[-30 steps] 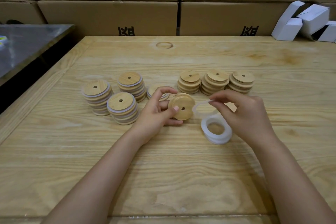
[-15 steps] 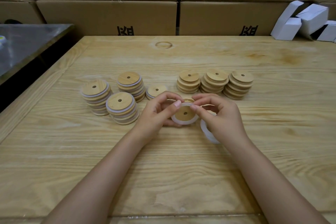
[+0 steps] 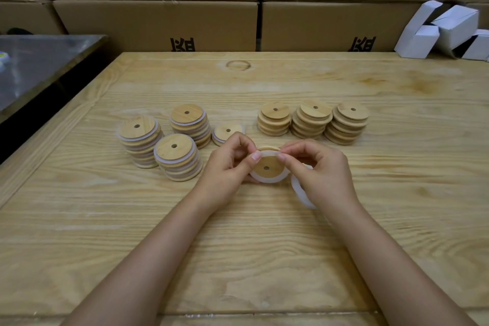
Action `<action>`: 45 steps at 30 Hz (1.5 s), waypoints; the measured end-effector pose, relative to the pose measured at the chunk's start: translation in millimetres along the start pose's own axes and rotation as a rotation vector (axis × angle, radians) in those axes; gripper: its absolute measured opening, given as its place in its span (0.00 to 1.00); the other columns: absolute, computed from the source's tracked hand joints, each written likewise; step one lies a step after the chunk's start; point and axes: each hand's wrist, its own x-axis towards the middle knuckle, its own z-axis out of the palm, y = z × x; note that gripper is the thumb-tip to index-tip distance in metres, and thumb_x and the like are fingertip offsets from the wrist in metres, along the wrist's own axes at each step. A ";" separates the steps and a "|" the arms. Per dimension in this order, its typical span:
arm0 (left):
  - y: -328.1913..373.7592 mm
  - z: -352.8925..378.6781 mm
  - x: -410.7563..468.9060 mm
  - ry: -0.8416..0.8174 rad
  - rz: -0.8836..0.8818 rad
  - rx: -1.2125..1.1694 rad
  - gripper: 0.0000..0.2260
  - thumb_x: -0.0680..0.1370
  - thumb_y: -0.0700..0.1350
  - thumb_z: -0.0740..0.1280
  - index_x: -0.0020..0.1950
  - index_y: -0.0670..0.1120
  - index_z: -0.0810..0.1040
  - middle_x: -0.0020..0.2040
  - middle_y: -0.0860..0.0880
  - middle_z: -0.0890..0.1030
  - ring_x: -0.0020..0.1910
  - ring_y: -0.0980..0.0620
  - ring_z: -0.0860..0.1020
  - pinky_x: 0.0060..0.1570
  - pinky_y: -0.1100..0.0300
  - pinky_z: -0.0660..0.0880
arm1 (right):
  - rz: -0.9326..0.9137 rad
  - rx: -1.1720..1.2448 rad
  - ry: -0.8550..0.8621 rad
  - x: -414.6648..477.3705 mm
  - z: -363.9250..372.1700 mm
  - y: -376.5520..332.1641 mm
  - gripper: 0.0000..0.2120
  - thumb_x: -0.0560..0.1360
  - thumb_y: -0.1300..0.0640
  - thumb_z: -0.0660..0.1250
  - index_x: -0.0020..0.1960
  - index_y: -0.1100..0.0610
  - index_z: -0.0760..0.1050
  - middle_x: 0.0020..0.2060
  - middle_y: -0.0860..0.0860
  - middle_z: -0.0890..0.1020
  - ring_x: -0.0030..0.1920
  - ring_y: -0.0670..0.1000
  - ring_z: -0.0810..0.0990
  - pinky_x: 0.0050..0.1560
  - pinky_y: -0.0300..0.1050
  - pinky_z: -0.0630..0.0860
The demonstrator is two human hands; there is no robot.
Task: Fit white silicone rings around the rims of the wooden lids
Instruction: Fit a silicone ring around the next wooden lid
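I hold a round wooden lid (image 3: 267,167) with a small centre hole between both hands above the table. A white silicone ring (image 3: 267,179) lies around its lower rim and runs up to its top edge. My left hand (image 3: 228,164) grips the lid's left side and pinches the ring at the top. Opposite it, my right hand (image 3: 318,167) pinches the ring at the top right. A pile of spare white rings (image 3: 300,192) lies on the table, partly hidden under my right hand.
Three stacks of ringed lids (image 3: 176,160) and a single ringed lid (image 3: 226,132) stand at the left. Three stacks of bare lids (image 3: 313,122) stand at the right. Cardboard boxes (image 3: 158,24) wall the back; white cartons (image 3: 444,32) sit far right. A metal surface (image 3: 39,63) adjoins the wooden table (image 3: 238,246).
My right hand carried a ring from above the pile over to the lid. Both hands have closed in, and the ring now sits around the lid's rim.
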 end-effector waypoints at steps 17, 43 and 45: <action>0.0 2.5 1.0 0.032 0.010 0.100 0.08 0.79 0.38 0.62 0.42 0.49 0.71 0.31 0.55 0.77 0.35 0.57 0.77 0.36 0.57 0.80 | 0.023 -0.009 0.010 1.5 -3.0 -1.8 0.08 0.70 0.61 0.73 0.38 0.48 0.80 0.39 0.44 0.83 0.43 0.39 0.80 0.44 0.29 0.74; 0.8 -2.5 4.2 0.208 -0.014 0.296 0.09 0.76 0.36 0.67 0.38 0.48 0.74 0.35 0.51 0.81 0.34 0.56 0.81 0.38 0.63 0.79 | 0.034 -0.017 -0.006 3.5 -4.7 1.5 0.09 0.71 0.62 0.72 0.38 0.49 0.80 0.39 0.43 0.83 0.42 0.39 0.80 0.44 0.28 0.73; 1.6 -4.8 4.7 0.180 -0.028 0.280 0.09 0.76 0.35 0.66 0.38 0.47 0.74 0.34 0.52 0.81 0.34 0.56 0.81 0.38 0.63 0.79 | 0.039 -0.009 -0.007 3.1 -5.0 1.6 0.08 0.71 0.63 0.71 0.38 0.50 0.81 0.39 0.43 0.83 0.42 0.38 0.80 0.43 0.27 0.73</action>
